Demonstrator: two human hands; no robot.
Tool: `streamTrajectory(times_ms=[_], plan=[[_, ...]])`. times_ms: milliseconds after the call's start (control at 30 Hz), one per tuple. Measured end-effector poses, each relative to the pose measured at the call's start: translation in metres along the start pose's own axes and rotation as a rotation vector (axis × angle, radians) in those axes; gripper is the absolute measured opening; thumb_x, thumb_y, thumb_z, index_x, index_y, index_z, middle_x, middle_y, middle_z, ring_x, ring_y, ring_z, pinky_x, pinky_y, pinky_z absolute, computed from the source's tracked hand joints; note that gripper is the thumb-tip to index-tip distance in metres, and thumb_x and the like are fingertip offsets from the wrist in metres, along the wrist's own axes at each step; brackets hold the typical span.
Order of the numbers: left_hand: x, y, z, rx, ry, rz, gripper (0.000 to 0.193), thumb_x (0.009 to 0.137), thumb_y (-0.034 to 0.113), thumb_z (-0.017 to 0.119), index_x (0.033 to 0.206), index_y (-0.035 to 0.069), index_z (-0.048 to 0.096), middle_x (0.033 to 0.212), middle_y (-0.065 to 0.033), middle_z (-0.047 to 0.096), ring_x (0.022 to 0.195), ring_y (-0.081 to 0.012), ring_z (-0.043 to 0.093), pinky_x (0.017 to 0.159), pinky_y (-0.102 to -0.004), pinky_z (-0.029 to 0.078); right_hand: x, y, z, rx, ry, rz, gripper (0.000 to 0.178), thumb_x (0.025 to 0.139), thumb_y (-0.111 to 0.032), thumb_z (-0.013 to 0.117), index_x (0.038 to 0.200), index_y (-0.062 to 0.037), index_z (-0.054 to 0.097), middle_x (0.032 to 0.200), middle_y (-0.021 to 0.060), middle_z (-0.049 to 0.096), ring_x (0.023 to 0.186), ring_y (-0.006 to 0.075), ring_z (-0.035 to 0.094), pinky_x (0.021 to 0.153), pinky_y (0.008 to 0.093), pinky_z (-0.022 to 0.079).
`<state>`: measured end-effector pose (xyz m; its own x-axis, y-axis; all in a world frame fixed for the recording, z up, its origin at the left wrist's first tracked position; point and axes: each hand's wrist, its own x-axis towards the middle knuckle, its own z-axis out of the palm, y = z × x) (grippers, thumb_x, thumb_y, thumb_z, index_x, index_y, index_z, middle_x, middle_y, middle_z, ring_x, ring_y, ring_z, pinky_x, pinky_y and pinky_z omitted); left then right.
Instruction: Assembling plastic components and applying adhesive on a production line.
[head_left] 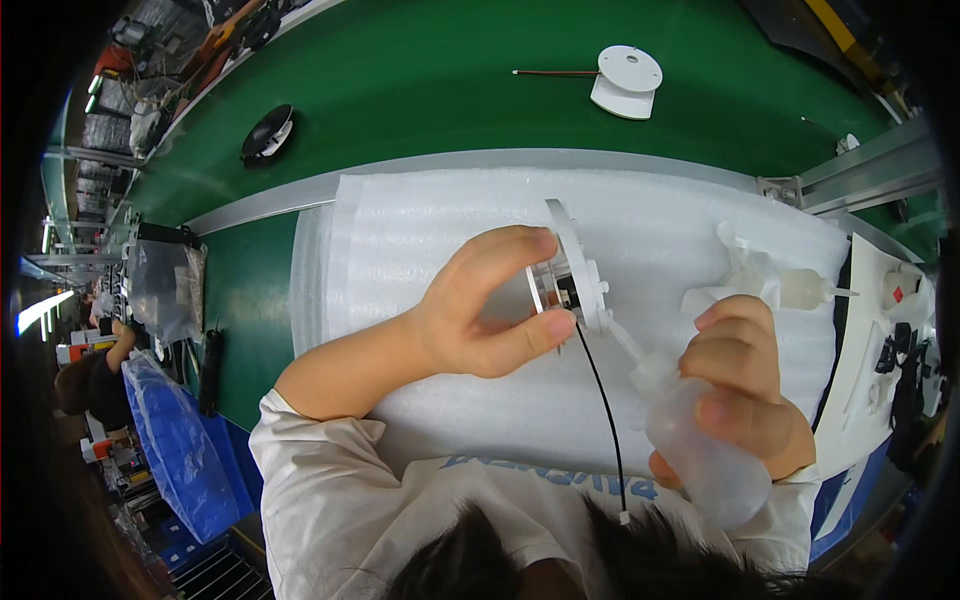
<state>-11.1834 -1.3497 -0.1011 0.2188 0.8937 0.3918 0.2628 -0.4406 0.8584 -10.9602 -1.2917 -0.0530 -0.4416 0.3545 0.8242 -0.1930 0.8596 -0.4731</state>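
Observation:
Between the thumb and fingers of my left hand (490, 310) is a white round plastic part (570, 255), held on edge above the foam sheet. A black cable (602, 385) hangs from it down toward my shirt and ends in a small pale connector. My right hand (745, 385) is wrapped round a translucent squeeze bottle (715, 470), tilted so that its nozzle (625, 340) points up and left. The nozzle tip meets or nearly meets the lower edge of the white part; I cannot tell whether they touch.
White foam sheeting (430, 220) covers the bench before me. At its right lie a small bottle with a needle tip (805, 289) and crumpled tissue (745, 265). Beyond a metal rail, a green belt (430, 90) carries a white spool-like part (628, 75) and a black disc-shaped part (268, 133).

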Motion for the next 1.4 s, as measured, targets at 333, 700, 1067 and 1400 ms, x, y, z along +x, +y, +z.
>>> streamTrajectory(times_ms=[333,700,1067,1400], plan=[[-0.027,-0.025,-0.093,0.296,0.161,0.397,0.069,0.057,0.009,0.079,0.117,0.013,0.046,0.106,-0.019,0.048,0.088,-0.0276,0.054,0.069,-0.0306,0.049,0.036,0.007,0.099,-0.1,0.012,-0.094,0.033,0.059,-0.02,0.069,0.087,-0.0099,0.054,0.068,0.0054,0.053,0.051,0.0161,0.043,0.056,0.0311,0.039],[-0.067,-0.049,-0.195,0.389,0.075,0.446,0.058,0.063,0.01,0.076,0.114,0.008,0.048,0.105,-0.0191,0.05,0.088,-0.0282,0.055,0.072,-0.0322,0.048,0.084,-0.005,0.189,-0.036,-0.019,0.076,0.043,0.064,-0.042,0.072,0.091,-0.0157,0.051,0.069,0.0015,0.049,0.056,0.0159,0.044,0.063,0.032,0.036],[-0.104,-0.055,-0.252,-0.195,0.117,-0.067,0.041,0.075,0.011,0.067,0.106,-0.007,0.049,0.098,-0.0208,0.054,0.082,-0.0306,0.058,0.071,-0.0336,0.049,0.12,-0.004,0.259,-0.065,-0.008,0.101,0.046,0.065,-0.04,0.072,0.091,-0.01,0.05,0.067,0.0031,0.049,0.054,0.0165,0.043,0.06,0.0319,0.035],[-0.126,-0.062,-0.311,-0.07,0.073,0.065,0.031,0.074,0.008,0.067,0.097,-0.006,0.053,0.1,-0.0217,0.052,0.081,-0.0325,0.058,0.067,-0.0361,0.052,0.144,0.003,0.324,-0.08,0.022,0.059,0.043,0.067,-0.037,0.071,0.092,-0.0094,0.049,0.067,0.0039,0.049,0.052,0.0161,0.042,0.057,0.031,0.035]])
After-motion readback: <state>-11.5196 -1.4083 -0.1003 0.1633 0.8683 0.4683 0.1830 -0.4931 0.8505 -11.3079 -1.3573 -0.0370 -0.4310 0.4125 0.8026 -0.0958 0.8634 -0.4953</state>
